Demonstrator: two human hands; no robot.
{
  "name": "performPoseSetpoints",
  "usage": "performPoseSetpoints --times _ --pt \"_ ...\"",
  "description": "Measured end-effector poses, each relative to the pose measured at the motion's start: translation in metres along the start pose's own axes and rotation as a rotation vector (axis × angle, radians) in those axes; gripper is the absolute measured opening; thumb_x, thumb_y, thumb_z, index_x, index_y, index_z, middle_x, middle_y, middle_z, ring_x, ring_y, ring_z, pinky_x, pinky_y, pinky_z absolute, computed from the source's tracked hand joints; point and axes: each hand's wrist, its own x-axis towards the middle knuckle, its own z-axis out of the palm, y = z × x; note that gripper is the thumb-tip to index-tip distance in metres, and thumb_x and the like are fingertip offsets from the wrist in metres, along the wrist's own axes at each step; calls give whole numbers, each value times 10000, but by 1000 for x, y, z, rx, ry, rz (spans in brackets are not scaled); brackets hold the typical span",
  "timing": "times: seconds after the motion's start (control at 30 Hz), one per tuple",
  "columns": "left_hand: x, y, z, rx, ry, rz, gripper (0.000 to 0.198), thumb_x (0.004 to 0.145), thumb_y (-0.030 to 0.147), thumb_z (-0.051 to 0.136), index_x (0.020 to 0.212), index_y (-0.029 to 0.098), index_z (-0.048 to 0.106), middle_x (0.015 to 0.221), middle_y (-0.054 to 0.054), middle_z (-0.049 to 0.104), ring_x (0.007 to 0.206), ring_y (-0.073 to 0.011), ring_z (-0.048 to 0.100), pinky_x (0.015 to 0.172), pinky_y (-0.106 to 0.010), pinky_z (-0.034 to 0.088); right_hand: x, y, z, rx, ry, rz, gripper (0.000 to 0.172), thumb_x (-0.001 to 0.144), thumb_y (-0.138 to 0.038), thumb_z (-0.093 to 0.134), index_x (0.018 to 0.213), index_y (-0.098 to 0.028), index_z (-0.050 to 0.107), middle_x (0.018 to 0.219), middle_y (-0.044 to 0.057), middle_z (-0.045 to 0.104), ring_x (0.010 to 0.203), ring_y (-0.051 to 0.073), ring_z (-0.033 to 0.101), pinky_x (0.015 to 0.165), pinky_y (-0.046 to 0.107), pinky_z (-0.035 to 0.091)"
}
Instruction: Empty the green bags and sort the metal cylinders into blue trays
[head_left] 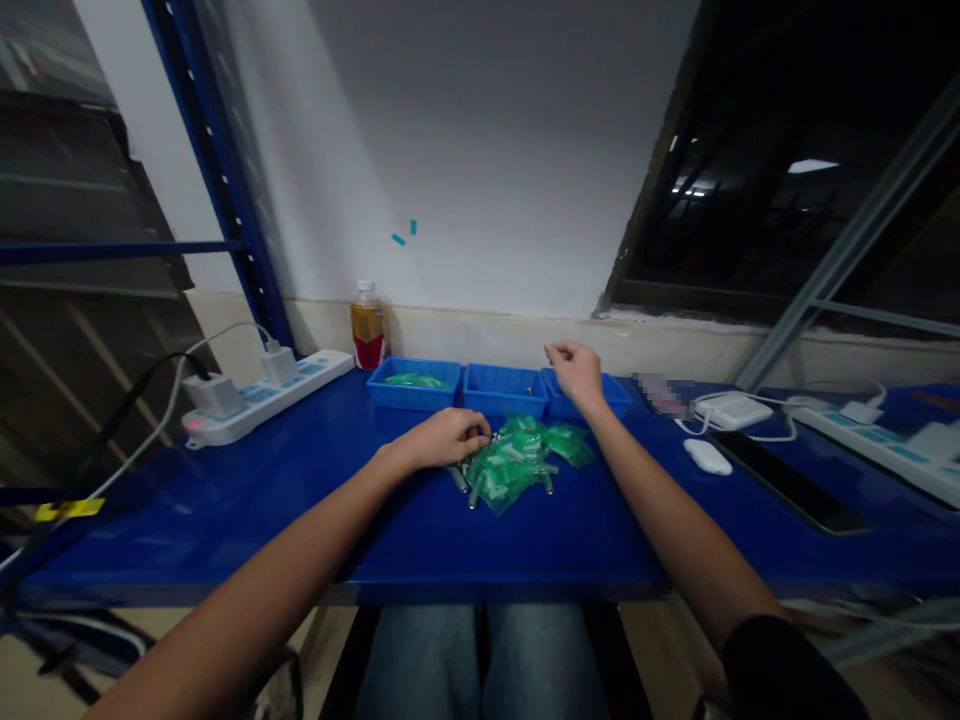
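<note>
Left hand [446,437]: palm down, fingers half curled, tips touching the left edge of the pile of green packets [517,462]. I cannot tell whether it grips a packet or only rests there.

Right hand [574,370]: lifted off the table, over the near-left corner of the right blue bin [616,395], thumb and fingers pinched closed. Anything between them is too small to see.

The pile lies on the blue table [225,500], dead centre in front of the body, just right of the left hand and below and to the left of the right hand. Left hand is nearer, already in contact. The pile's long axis runs left to right, parallel to the table edge.

Small metal cylinders [459,478] sit at the pile's near-left fringe, long axes pointing roughly away from the person.

Counts:
- Piles: 1; packets overlap, so no count.
- Cylinders: probably 3 or 4 showing.
- Blue bins: 3 in a row just behind the pile. The left bin [409,400] holds green material; the middle bin [501,405] looks almost bare.
- Bottle [368,325]: 1, behind the left bin.
- Power strip [262,395]: 1, far left, with 2 white plugs.
- Dark flat device [787,480]: 1, on the right.
</note>
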Motion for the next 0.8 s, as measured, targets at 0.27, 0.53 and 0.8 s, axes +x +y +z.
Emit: performPoseSetpoints --times 0.27,0.53,0.8 --pt "6 -6 4 -38 -14 -124 204 869 250 494 982 161 640 782 -30 651 696 -133 587 634 -204 423 2 15 19 -167 -291 -156 208 791 -232 559 953 -152 663 916 80 701 837 185 639 784 290 477" --pt "-1 -21 -6 68 34 -251 182 835 232 521 925 161 662 833 -61 679 721 -156 612 641 -224 442 -28 -8 -7 -349 -213 -380 208 883 -269 486 899 -154 658 914 96 663 918 235 567 864 353 409" --pt "-1 -21 -14 36 -33 -297 122 811 229 561 806 147 652 764 -48 676 673 -151 606 611 -225 429 -58 -37 9 -259 -327 -478 181 881 -262 507 891 -164 658 905 72 662 918 213 556 845 332 407"
